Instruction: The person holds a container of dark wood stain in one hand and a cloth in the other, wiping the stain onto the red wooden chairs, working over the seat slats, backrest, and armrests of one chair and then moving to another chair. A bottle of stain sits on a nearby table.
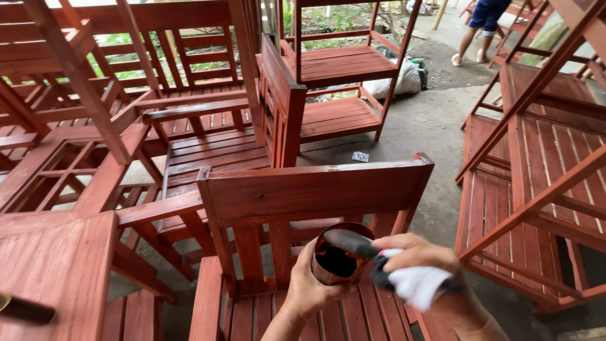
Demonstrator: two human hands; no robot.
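Observation:
My left hand [309, 290] grips a small round can [338, 254] with dark reddish-brown stain inside, held above the slatted seat of a red-stained wooden chair [303, 196]. My right hand [420, 256] holds a brush [356, 245] with a dark head and a white cloth [420, 284] wrapped about its handle. The brush head lies across the can's open mouth. The chair's backrest stands just beyond both hands.
Red-stained wooden chairs and benches crowd the left [189, 120], back [341, 69] and right [543, 164]. Grey concrete floor [423, 126] runs between them. A person's legs [473, 38] stand at the far back right. A white sack [404, 79] lies by the far chair.

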